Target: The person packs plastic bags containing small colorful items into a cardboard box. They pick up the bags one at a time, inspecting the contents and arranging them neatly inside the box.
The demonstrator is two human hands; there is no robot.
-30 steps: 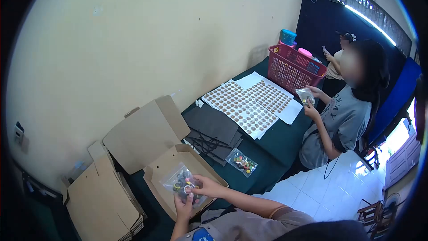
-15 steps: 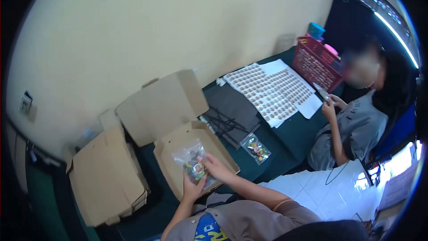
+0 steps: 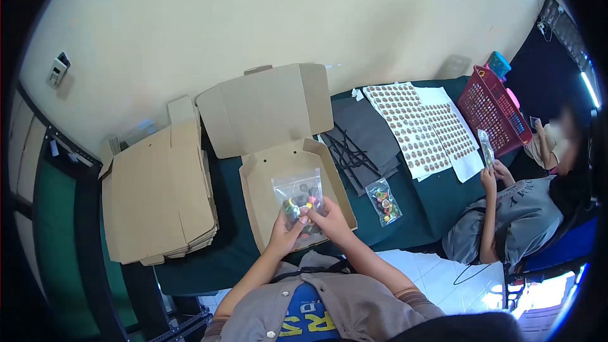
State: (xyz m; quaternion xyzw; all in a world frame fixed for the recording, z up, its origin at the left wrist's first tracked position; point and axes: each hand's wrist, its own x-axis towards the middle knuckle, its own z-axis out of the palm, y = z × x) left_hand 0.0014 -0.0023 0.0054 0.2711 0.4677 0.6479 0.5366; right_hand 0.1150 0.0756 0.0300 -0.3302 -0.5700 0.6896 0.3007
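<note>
In front of my body, a clear zip bag (image 3: 297,189) of colourful small pieces is held upright over an open cardboard box (image 3: 256,180). My left hand (image 3: 286,233) is closed on the bag's lower left side. Closed on its lower right side is my right hand (image 3: 332,220), and the two thumbs meet over the front. My fingers partly cover the contents, which show yellow, pink and dark colours. The box lid (image 3: 259,111) stands raised towards the wall. Right of the box, a similar filled bag (image 3: 384,202) lies on the dark green cloth.
Flattened cardboard boxes (image 3: 155,196) are stacked at left. Black strips (image 3: 348,155) lie on dark sheets (image 3: 364,128) beside sticker sheets (image 3: 411,133). A red basket (image 3: 491,111) stands far right. A co-worker (image 3: 506,215) holds another bag (image 3: 486,145); a second person (image 3: 550,145) sits behind.
The view has turned and levelled, so the table appears shifted. My right hand has moved from the bag's front to its lower right side. The second person has come into view.
</note>
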